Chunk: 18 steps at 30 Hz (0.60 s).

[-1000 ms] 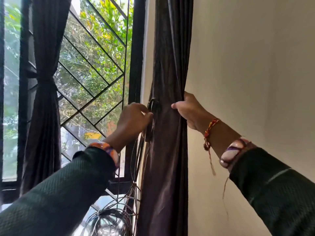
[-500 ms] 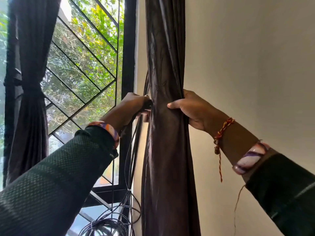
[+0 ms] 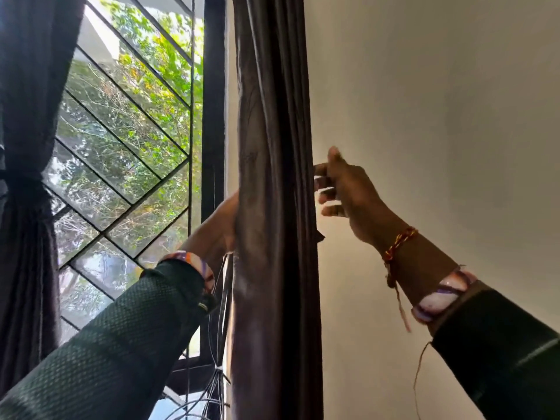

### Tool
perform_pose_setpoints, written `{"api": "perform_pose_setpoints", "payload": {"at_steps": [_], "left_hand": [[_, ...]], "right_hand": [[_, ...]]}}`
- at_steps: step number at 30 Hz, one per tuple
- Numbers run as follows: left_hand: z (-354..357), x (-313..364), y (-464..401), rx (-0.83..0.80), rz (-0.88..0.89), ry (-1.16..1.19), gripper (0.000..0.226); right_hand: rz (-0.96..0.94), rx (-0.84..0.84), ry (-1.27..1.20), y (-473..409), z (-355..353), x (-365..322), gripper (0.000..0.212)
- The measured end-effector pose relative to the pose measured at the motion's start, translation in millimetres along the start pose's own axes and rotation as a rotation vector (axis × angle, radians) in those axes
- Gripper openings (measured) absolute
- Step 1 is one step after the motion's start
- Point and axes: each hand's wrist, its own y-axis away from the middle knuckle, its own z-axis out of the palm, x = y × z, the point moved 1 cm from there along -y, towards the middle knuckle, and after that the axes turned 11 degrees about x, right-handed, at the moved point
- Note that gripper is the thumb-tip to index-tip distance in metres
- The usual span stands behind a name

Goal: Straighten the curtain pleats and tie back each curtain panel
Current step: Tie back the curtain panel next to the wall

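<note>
The dark brown right curtain panel [image 3: 272, 207] hangs gathered in narrow folds between the window frame and the wall. My left hand [image 3: 222, 221] reaches in at its left edge, and the cloth hides the fingers. My right hand [image 3: 344, 192] is just off the panel's right edge, thumb up and fingers loosely curled, with nothing visible in them. A small dark tip [image 3: 319, 236] pokes out at that edge below the hand. The left curtain panel [image 3: 27, 268] hangs at the far left, cinched at its waist by a tie [image 3: 25, 183].
A window with a black diagonal grille [image 3: 127, 153] and a black frame post [image 3: 213, 116] stands between the panels. Thin cables [image 3: 222, 313] hang beside the frame under my left wrist. A plain cream wall [image 3: 439, 116] fills the right.
My right hand has let go of the right panel's edge and moved up and off to the right. My left hand has slipped behind the panel. The view has tilted upward.
</note>
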Motion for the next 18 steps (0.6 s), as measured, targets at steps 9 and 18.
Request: {"api": "perform_pose_setpoints", "payload": {"at_steps": [9,18], "left_hand": [[2,2,5,0.151,0.21,-0.352,0.083],[-53,12,-14,0.278,0.171,-0.99,0.024]], "right_hand": [[0.19,-0.408,0.324,-9,18,23,0.032],[-0.162,-0.183,0.302,-31,-8,31,0.024]]}}
